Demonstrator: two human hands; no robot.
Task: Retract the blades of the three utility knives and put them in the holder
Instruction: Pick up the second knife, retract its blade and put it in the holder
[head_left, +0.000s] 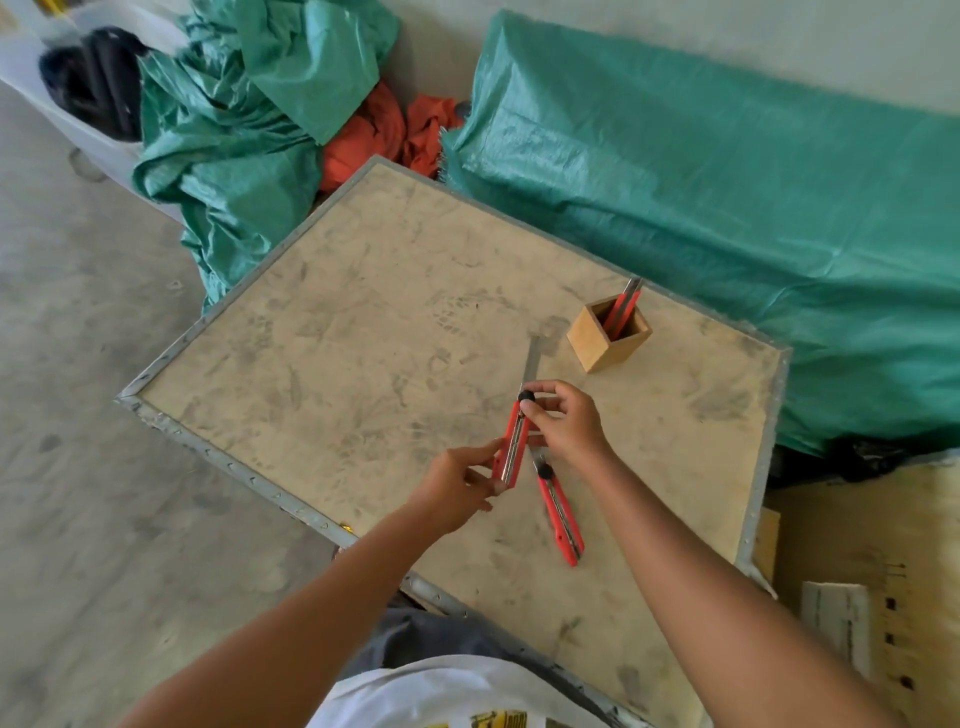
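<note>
The held utility knife (513, 441), a slim red plastic body with a metal channel and a black round knob at its upper end, is lifted just above the table (363, 322), its grey blade still run out long and pointing toward the wooden holder (608, 335). The left hand (457, 493) has its grip closed on the knife's lower end, and the right hand (563, 421) has its grip closed on the knob end, fingertips pinching near the black knob. Just beside the held knife, on the side away from the left hand, a second knife (560, 514) of the same red make lies flat on the table, its upper end partly under the right hand, so its blade cannot be read. Beyond the held knife's blade tip stands the holder, a small square open-topped box of plain light wood, with a third red knife (623, 309) leaning upright inside it. The holder sits near the table's far right edge. The table is a square board of scuffed, smudged tan surface framed by a thin grey metal rim; most of it left of the held knife is bare. Past the holder's edge of the table lies crinkled green woven tarpaulin (727, 171), with orange cloth (374, 135) bunched beyond the far corner.
</note>
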